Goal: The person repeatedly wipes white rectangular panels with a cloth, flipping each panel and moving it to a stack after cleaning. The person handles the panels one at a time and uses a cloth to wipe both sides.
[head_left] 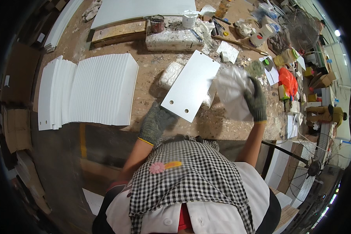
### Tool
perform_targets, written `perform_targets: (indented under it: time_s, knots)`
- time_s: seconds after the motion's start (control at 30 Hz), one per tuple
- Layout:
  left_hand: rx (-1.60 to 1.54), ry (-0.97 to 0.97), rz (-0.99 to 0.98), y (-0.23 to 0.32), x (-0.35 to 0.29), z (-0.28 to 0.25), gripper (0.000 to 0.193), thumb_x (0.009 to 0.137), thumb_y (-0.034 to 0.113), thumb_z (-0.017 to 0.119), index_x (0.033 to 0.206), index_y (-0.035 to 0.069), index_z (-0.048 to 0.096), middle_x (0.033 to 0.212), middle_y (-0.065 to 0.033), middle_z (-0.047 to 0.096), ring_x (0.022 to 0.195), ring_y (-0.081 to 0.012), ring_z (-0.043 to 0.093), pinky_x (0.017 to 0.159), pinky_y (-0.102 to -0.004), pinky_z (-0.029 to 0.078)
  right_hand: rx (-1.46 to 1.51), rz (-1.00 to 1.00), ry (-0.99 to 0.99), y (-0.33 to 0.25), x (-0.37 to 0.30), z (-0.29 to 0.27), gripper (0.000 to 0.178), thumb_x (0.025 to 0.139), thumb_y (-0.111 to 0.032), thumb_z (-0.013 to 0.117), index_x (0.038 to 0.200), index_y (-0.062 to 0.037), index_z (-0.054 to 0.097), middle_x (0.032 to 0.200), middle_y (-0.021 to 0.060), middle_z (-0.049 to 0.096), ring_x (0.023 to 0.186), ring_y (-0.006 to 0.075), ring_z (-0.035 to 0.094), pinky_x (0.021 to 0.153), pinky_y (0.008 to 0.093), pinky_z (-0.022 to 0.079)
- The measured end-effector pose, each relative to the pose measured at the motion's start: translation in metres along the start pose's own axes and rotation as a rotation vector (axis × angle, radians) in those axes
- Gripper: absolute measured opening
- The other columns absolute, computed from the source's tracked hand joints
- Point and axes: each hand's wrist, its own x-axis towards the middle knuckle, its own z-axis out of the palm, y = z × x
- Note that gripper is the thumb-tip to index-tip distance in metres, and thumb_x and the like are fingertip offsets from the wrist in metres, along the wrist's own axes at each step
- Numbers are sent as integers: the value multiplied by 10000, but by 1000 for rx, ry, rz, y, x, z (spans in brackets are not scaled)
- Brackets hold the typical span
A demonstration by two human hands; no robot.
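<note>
A white rectangular panel (pixel 193 84) with two round holes near its close end lies slanted over a white wrapped bundle (pixel 171 75). My left hand (pixel 155 121), in a dark grey-green knit glove, grips the panel at its close left corner; some of its fingers are hidden beneath. On the panel's right, my right hand (pixel 256 102) wears a matching glove. Its fingers are closed on a thin white cloth (pixel 233 93), smeared by motion, that hangs beside the panel's right edge. Whether the cloth touches the panel, I cannot tell.
Stacked white panels (pixel 101 89) stand in a long row at the left of the worktable (pixel 144 134). Beyond, a paint-spattered block (pixel 171 42) carries a dark pot (pixel 156 25) and a white tub (pixel 189 19). An orange bag (pixel 288 81) and bottles crowd the right. Another person stands far right.
</note>
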Motion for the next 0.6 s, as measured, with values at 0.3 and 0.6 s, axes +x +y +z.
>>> perform_targets:
  time_s: [0.3, 0.6]
  knots:
    - [1661, 44, 512, -101, 53, 33, 481, 1025, 303, 574, 1425, 35, 568, 1433, -133, 616, 1299, -254, 587, 1109, -474, 469, -430, -453, -263, -80, 55, 152, 771, 984, -653, 533, 1519, -98, 525, 1604, 242, 450, 1489, 442, 397, 1225, 636, 228]
    - [1565, 18, 571, -111, 49, 56, 528, 1068, 425, 584, 1403, 16, 589, 1288, -142, 687, 1114, -284, 657, 1002, -390, 521, 882, 278, -610, -129, -79, 2, 669, 940, -327, 782, 1494, -43, 539, 1399, 174, 633, 1283, 275, 615, 1085, 431, 521]
